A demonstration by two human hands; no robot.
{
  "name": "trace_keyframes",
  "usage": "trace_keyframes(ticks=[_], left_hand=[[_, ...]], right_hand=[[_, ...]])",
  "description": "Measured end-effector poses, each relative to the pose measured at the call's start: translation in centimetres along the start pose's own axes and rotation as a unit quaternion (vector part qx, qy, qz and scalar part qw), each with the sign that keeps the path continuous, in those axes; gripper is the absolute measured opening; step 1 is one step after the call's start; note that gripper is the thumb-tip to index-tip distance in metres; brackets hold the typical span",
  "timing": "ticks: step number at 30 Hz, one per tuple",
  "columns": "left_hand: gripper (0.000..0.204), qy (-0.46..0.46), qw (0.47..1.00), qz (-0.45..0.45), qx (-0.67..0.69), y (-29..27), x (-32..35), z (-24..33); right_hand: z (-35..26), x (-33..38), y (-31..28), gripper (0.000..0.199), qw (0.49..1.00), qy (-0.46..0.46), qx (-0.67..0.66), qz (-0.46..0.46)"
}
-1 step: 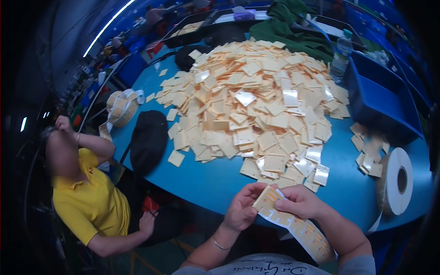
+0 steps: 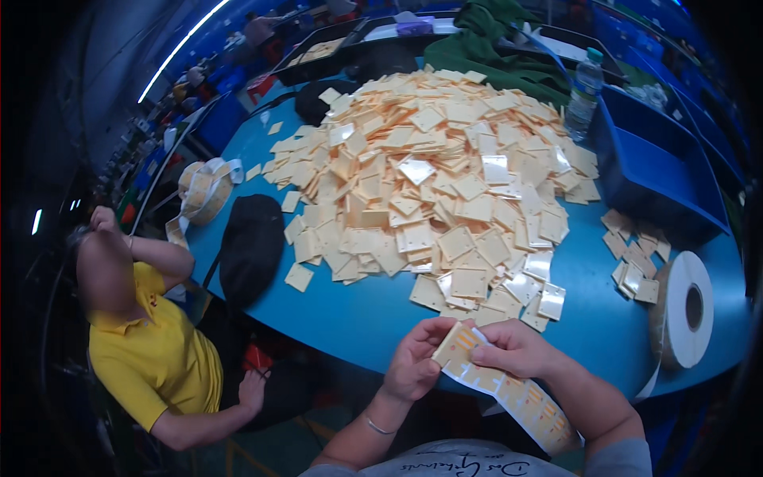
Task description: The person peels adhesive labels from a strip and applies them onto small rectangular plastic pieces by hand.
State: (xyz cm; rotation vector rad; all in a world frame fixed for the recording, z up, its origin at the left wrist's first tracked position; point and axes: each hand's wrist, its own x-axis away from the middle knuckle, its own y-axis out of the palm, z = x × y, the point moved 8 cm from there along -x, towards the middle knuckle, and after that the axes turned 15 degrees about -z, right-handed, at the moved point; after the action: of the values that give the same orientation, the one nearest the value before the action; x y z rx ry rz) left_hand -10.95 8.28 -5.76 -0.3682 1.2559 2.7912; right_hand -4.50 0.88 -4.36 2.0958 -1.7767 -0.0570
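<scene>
My left hand [image 2: 413, 364] is closed on a thin cream square plate [image 2: 443, 347], gripping it by the left edge. Over the plate's face lies the end of a label strip [image 2: 542, 415], white-backed with orange and yellow printed marks. My right hand [image 2: 515, 350] pinches this strip near the plate, thumb on top. The strip's other end hangs down toward my right forearm. How far the labels stick to the plate, I cannot tell. Beyond my hands, a large heap of similar cream plates [image 2: 429, 183] covers the middle of the blue table [image 2: 350, 322].
At right stand a large label roll [image 2: 682, 314], a few loose plates [image 2: 636, 266], a blue bin [image 2: 660, 167] and a water bottle [image 2: 584, 95]. A black bag [image 2: 252, 248] and another roll [image 2: 208, 191] lie left. A person in yellow [image 2: 159, 350] sits close by at left.
The table and everything on it sit slightly farther left in the picture. Both hands keep nearly the same pose, still holding the plate and the label strip.
</scene>
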Motion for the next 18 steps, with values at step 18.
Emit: trace_keyframes(ticks=[18], left_hand=[[0.065,-0.008,1.0,-0.014,-0.008,0.24,-0.54,-0.22]], right_hand=[[0.01,0.36,-0.35,0.023,1.0,-0.022,-0.003,0.016]])
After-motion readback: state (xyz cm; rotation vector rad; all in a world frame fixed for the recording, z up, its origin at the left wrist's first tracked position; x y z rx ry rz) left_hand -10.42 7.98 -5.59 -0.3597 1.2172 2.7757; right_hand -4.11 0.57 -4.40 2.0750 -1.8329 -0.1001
